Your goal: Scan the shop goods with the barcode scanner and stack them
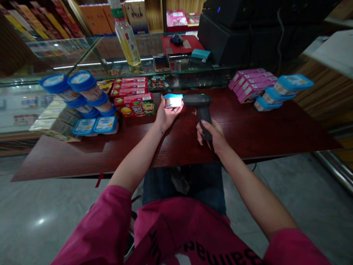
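Aiming one handheld barcode scanner (202, 103) at one small blue-lidded tub (173, 101), we seemed to be at the reading step, since bright light fell on the tub's side. Our left hand (168, 116) cradled the tub, fingers curled beneath and around it; our right hand (214, 134) had its fingers wrapped around the scanner's grip. The scanner's head sat just beside the tub, though we could not tell whether they touched. As we judged it, the next move called for a steady left hold, with the lit side squarely facing the scanner. Left of our left fingers, we counted four tall blue-lidded tubs (93, 94) in two stacks, with two flat blue-lidded tubs (106, 125) nearer us. Between those and our left fingers lay red snack boxes (138, 106), at least three, partly overlapping. Well right of our right fingers stood three stacked blue-lidded tubs (280, 95), just beside about four pink boxes (250, 84). Beyond our left fingers we saw one bottle (128, 42) and one computer mouse (177, 39).
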### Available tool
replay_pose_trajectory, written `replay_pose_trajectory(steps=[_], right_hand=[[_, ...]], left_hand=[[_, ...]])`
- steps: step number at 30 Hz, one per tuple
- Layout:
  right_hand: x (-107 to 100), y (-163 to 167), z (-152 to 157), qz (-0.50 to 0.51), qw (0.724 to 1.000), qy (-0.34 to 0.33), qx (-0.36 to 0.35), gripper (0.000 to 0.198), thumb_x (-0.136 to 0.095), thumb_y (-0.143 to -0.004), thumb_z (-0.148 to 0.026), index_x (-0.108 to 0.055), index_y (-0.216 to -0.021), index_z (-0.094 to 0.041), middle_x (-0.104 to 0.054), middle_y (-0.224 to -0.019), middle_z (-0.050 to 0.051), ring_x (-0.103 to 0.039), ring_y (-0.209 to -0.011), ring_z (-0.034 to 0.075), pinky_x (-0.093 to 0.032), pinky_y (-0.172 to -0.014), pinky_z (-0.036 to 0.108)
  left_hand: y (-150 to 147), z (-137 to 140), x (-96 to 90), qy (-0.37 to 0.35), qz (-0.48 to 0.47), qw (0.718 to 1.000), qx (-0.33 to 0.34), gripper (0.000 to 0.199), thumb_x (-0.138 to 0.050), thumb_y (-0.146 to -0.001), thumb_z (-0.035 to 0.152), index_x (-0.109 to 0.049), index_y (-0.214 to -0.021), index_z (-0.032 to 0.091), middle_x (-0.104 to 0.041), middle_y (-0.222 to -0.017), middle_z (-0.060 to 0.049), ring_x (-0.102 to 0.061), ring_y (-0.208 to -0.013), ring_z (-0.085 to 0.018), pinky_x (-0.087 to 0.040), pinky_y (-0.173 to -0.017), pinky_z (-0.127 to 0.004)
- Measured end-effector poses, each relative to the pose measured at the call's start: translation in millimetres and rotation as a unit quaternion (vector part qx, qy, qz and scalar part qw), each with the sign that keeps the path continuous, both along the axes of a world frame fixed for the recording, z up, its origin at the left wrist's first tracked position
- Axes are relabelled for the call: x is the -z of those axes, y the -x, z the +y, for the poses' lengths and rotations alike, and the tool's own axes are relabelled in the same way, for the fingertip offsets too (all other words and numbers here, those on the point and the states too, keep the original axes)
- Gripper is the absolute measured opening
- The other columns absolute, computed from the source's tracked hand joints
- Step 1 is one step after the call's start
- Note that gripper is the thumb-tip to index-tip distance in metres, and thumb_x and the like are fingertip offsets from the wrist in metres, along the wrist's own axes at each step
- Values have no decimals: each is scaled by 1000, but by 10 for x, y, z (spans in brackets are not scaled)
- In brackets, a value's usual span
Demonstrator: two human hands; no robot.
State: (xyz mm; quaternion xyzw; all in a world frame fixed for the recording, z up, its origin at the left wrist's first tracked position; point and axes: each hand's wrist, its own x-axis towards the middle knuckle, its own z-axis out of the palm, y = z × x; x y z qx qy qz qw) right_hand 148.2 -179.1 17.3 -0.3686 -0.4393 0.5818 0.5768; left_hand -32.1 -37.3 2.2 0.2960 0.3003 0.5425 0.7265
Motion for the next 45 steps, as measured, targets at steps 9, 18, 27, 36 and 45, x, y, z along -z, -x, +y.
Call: replay_pose_trajectory(steps=[9,18,27,36,45], right_hand=[[-6,-46,57,25,997,-11,69,49,-85,-80,-62,-53,-91,-26,-55,-67,-8,-54,-42,10,-47,-35,25],[-37,39,63,47,998,2,39,49,-87,-78,-59,-54,-92,-26,-56,-66,-9,-53,-41,11,-48,-37,26],[-117,1082,28,50,985,10,-166,45,-86,-83,-56,-55,-96,-26,-61,-68,-8,-56,-43,12,-50,-36,27],[-56,1875,41,23,970,19,-243,47,-87,-80,-56,-55,-96,-25,-61,-68,-8,-56,-43,11,-51,-37,25],[8,1834,36,-22,971,14,-239,45,-84,-83,-57,-54,-97,-27,-62,-67,-8,-55,-44,12,-53,-38,27]], left_hand=[[97,58,220,-154,174,972,-21,71,-86,-86,41,-56,-149,31,-71,-139,-6,-68,-133,-28,-55,-116,-47],[540,-467,-78,-407,410,803,-147,72,-95,-78,43,-61,-139,25,-70,-143,-12,-68,-133,-31,-52,-117,-44],[1984,-1151,-310,-341,491,708,-375,49,-93,-83,46,-62,-116,24,-68,-140,-11,-66,-136,-30,-58,-108,-42],[2842,-1200,-137,-215,618,582,-483,44,-90,-87,40,-58,-112,23,-59,-149,-17,-53,-148,-36,-41,-129,-52],[2808,-1193,-181,-155,715,524,-436,42,-75,-96,59,-66,-116,24,-59,-161,-18,-41,-161,-39,-21,-136,-58]])
